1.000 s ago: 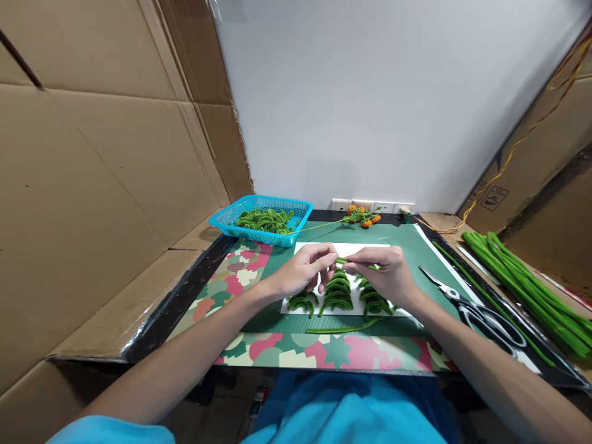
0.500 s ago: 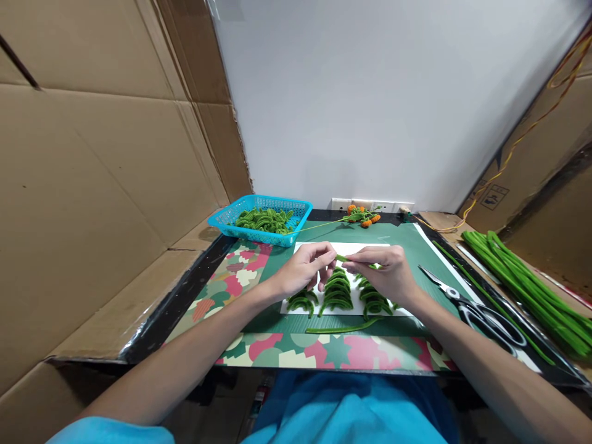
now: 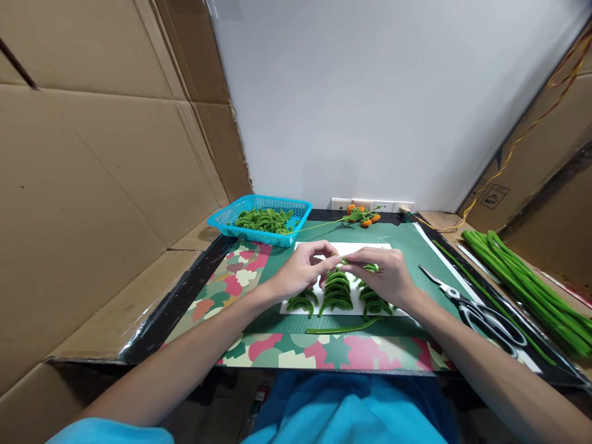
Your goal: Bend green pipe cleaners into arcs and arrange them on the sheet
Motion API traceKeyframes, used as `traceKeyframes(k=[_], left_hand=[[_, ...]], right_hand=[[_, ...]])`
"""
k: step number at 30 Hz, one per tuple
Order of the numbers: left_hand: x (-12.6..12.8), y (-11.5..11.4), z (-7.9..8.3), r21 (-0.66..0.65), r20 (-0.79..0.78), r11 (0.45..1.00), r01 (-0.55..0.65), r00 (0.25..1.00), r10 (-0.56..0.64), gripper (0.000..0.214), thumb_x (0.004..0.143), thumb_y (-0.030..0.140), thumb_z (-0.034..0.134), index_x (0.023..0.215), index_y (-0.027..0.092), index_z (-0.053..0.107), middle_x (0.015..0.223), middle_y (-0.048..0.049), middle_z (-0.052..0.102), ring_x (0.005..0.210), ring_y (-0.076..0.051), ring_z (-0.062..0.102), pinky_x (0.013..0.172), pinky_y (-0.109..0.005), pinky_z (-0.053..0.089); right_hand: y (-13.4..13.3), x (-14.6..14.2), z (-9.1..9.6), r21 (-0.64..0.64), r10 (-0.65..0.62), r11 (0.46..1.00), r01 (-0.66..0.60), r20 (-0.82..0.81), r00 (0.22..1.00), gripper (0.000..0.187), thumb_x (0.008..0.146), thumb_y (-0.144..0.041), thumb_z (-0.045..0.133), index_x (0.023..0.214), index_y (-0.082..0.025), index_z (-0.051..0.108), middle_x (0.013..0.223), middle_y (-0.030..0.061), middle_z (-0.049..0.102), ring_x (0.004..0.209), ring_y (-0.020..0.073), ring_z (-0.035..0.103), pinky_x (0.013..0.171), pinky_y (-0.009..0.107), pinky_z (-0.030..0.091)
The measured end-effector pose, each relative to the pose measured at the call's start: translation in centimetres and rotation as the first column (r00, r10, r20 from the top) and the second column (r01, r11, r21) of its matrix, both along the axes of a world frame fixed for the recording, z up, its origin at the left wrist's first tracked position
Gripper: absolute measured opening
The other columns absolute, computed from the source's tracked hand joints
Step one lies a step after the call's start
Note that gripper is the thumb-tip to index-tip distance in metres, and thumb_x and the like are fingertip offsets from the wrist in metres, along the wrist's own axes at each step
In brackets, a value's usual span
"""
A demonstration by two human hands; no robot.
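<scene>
My left hand (image 3: 305, 271) and my right hand (image 3: 383, 274) meet over a white sheet (image 3: 365, 248) and pinch a short green pipe cleaner piece (image 3: 365, 266) between their fingertips. Just below the hands lie rows of bent green pipe cleaner pieces (image 3: 337, 291) on the sheet. A straight green piece (image 3: 342, 328) lies on the green mat (image 3: 407, 246) nearer to me.
A blue basket (image 3: 259, 221) with bent green pieces stands at the back left. Orange and green flowers (image 3: 363, 216) lie by the wall. Scissors (image 3: 481, 311) rest on the right, beside a bundle of long green pipe cleaners (image 3: 531, 290). Cardboard walls rise on both sides.
Both hands have stayed over the sheet. The fingers have closed in on the green piece and bent it, and the hands have drawn slightly nearer to each other.
</scene>
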State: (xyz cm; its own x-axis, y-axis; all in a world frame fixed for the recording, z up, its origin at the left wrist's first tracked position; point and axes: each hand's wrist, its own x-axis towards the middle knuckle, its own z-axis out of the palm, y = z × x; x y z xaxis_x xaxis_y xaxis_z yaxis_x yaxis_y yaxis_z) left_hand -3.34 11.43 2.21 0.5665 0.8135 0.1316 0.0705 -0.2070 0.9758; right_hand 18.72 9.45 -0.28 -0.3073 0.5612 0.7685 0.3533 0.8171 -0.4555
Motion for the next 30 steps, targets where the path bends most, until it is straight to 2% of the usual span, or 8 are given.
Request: traceKeyframes(k=[7, 14, 23, 26, 28, 30], left_hand=[[0.15, -0.32, 0.30, 0.015, 0.040, 1.000, 0.009, 0.999, -0.010, 0.036, 0.088, 0.046, 0.081, 0.092, 0.013, 0.067, 0.067, 0.0041, 0.060, 0.047, -0.006, 0.055, 0.042, -0.016, 0.038], [0.29, -0.49, 0.48, 0.021, 0.048, 1.000, 0.001, 0.999, -0.002, 0.033, 0.086, 0.043, 0.083, 0.089, 0.014, 0.066, 0.069, 0.0041, 0.060, 0.048, -0.007, 0.056, 0.043, -0.017, 0.042], [-0.02, -0.23, 0.49, 0.049, -0.011, 0.999, -0.020, 1.000, 0.021, 0.035, 0.088, 0.046, 0.080, 0.089, 0.013, 0.067, 0.069, 0.0029, 0.060, 0.050, -0.007, 0.056, 0.042, -0.016, 0.040], [0.03, -0.26, 0.47, 0.034, 0.000, 0.999, -0.037, 0.999, 0.037, 0.038, 0.088, 0.049, 0.080, 0.090, 0.014, 0.066, 0.066, 0.0040, 0.058, 0.047, -0.007, 0.055, 0.040, -0.016, 0.038], [0.08, -0.30, 0.43, 0.013, 0.016, 0.999, -0.049, 0.999, 0.049, 0.041, 0.087, 0.052, 0.080, 0.091, 0.015, 0.064, 0.066, 0.0039, 0.059, 0.046, -0.007, 0.055, 0.038, -0.016, 0.037], [0.13, -0.32, 0.39, -0.004, 0.030, 0.998, -0.057, 0.998, 0.057, 0.043, 0.087, 0.055, 0.079, 0.092, 0.015, 0.063, 0.070, 0.0030, 0.062, 0.046, -0.008, 0.057, 0.037, -0.016, 0.036]], right_hand=[[-0.57, -0.13, 1.01, -0.116, -0.024, 0.993, 0.028, 0.042, 0.999, 0.018, 0.101, -0.023, 0.067, 0.086, -0.020, 0.077, 0.073, 0.0015, 0.076, 0.059, 0.0124, 0.065, 0.055, 0.022, 0.049], [-0.50, -0.34, 0.75, -0.154, -0.061, 0.986, 0.057, -0.019, 0.998, 0.018, 0.098, -0.023, 0.068, 0.082, -0.019, 0.074, 0.071, 0.0017, 0.076, 0.058, 0.0128, 0.067, 0.054, 0.022, 0.048], [-0.39, -0.38, 0.76, -0.079, -0.064, 0.995, 0.065, 0.023, 0.998, 0.018, 0.098, -0.020, 0.069, 0.081, -0.020, 0.074, 0.069, -0.0006, 0.074, 0.058, 0.0116, 0.064, 0.053, 0.022, 0.047], [-0.42, -0.24, 0.51, -0.036, -0.061, 0.997, 0.061, 0.003, 0.998, 0.004, 0.097, -0.023, 0.073, 0.095, -0.021, 0.076, 0.080, 0.0009, 0.078, 0.064, 0.0136, 0.070, 0.061, 0.025, 0.055], [-0.43, -0.19, 0.25, -0.003, -0.063, 0.998, 0.063, -0.053, 0.997, 0.020, 0.094, -0.024, 0.078, 0.114, -0.022, 0.074, 0.089, 0.0023, 0.080, 0.072, 0.0160, 0.076, 0.069, 0.028, 0.062], [-0.43, -0.18, 0.03, 0.048, -0.068, 0.996, 0.072, -0.087, 0.994, 0.029, 0.093, -0.023, 0.080, 0.121, -0.024, 0.072, 0.095, 0.0026, 0.081, 0.077, 0.0174, 0.079, 0.074, 0.030, 0.065]])
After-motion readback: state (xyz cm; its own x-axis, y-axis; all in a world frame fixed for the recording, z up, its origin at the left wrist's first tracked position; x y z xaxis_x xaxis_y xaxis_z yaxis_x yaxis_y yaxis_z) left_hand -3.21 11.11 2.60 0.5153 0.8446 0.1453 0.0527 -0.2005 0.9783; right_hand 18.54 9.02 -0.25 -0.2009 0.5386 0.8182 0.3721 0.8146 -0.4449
